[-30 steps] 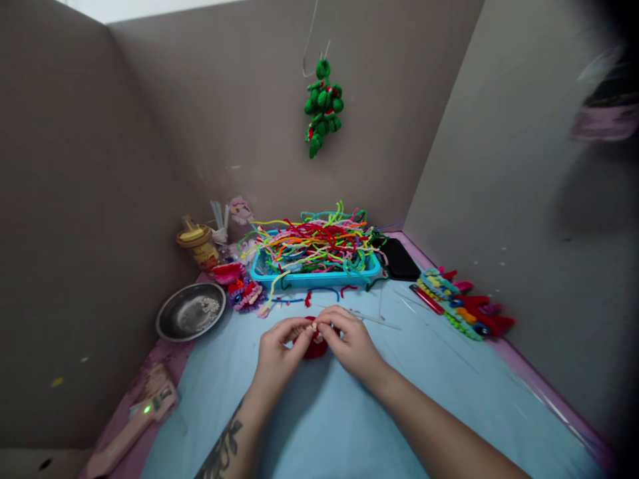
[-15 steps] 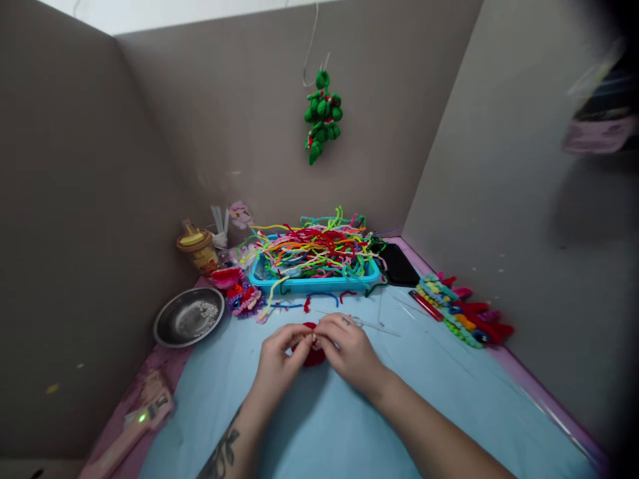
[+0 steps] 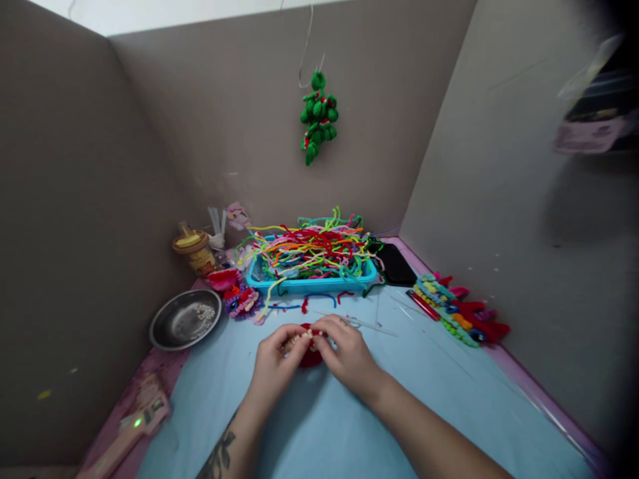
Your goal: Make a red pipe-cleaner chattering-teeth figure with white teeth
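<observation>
Blue sheet (image 3: 329,439) over pink table edge, bare forearms coming in from near side, dark tattoo (image 3: 219,458) on left forearm. Pink handheld tool (image 3: 118,454), green light lit, lies at near left. Left hand (image 3: 274,358) and right hand (image 3: 350,356) meet mid-sheet, thumbs and forefingers pinching at a small red piece (image 3: 311,359) with pale bits (image 3: 309,334) on it; remaining fingers curled in. Red piece sits between the hands, partly covered by fingertips; exact grip points hidden, unclear if it touches the sheet. Metal bowl (image 3: 170,330) left of the hands, small white pieces (image 3: 204,320) inside. Right side: multicoloured fuzzy item (image 3: 456,313) with a red pen-like object (image 3: 424,305) just beside it. Thin metallic tool (image 3: 372,326) just past right hand. Short blue strand (image 3: 322,296) and red scrap (image 3: 304,306) lie beyond the hands. Purple-red fuzzy item (image 3: 242,301) near the bowl. Blue tray (image 3: 312,287) farther back, heaped with bright fuzzy strands (image 3: 319,246), some over the rim. Black flat slab (image 3: 395,265) right of tray, brown-yellow cup (image 3: 198,256) left. Green-and-red ornament (image 3: 318,116) hangs against grey back panel (image 3: 224,100).
</observation>
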Demonstrator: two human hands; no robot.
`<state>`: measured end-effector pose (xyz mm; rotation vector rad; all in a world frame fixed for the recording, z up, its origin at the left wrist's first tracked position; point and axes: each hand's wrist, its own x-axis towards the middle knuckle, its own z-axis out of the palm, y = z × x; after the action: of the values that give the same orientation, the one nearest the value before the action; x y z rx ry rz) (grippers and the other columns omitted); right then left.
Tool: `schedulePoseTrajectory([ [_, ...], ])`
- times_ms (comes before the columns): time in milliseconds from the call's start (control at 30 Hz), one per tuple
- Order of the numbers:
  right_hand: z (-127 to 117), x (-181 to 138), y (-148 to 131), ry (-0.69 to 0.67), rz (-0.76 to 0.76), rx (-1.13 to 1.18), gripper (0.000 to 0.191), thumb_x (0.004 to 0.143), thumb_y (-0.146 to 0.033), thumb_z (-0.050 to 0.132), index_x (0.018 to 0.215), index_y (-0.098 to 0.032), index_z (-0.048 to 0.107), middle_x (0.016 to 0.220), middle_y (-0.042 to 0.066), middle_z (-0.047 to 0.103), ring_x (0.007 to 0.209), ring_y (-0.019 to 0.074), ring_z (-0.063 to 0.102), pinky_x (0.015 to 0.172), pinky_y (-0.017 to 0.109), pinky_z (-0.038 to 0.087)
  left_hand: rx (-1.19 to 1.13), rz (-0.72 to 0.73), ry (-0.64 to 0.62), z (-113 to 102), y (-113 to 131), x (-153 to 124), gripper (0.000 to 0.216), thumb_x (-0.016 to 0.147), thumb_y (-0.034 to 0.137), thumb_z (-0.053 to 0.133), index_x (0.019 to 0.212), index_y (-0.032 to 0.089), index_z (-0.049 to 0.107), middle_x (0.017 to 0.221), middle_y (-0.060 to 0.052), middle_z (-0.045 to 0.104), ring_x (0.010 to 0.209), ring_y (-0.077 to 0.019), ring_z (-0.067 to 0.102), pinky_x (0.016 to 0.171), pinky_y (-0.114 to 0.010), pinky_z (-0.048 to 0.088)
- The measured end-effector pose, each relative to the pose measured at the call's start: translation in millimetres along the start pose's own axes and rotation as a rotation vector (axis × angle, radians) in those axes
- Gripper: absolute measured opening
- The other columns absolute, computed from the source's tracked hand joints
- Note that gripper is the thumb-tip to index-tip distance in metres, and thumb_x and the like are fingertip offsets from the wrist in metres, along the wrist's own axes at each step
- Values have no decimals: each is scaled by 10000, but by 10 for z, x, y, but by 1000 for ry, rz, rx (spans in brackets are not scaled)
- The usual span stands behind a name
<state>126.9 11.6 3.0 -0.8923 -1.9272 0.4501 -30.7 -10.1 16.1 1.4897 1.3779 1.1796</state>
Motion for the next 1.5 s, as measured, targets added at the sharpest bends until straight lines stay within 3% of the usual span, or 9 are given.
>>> schedulePoseTrajectory([
  [533,4,-4,10,-51,-4,-24,199,869,-118,442,897,-202,620,815,58,642,814,198,585,741,327,467,28,54,9,17,77,-1,154,742,314,625,774,168,663,714,-30,690,657,-155,626,632,-232,498],
  [900,8,-23,21,-18,39,53,254,839,-79,431,1004,-200,582,910,68,627,860,193,583,773,319,469,-55,-14,36,11,-33,15,196,785,338,604,852,156,632,751,-30,668,689,-145,604,654,-228,475],
  [1133,13,-12,-11,12,15,56,177,854,-116,475,944,-202,600,870,60,630,821,184,584,746,308,471,-140,-66,-15,27,35,29,229,768,351,607,853,145,659,774,-49,709,713,-167,641,663,-247,497],
  [1500,31,-14,7,35,20,-11,143,857,-128,488,851,-195,614,800,47,637,771,179,587,718,307,461,92,62,37,32,36,-7,196,771,314,611,847,150,688,765,-44,722,680,-158,645,626,-230,507],
])
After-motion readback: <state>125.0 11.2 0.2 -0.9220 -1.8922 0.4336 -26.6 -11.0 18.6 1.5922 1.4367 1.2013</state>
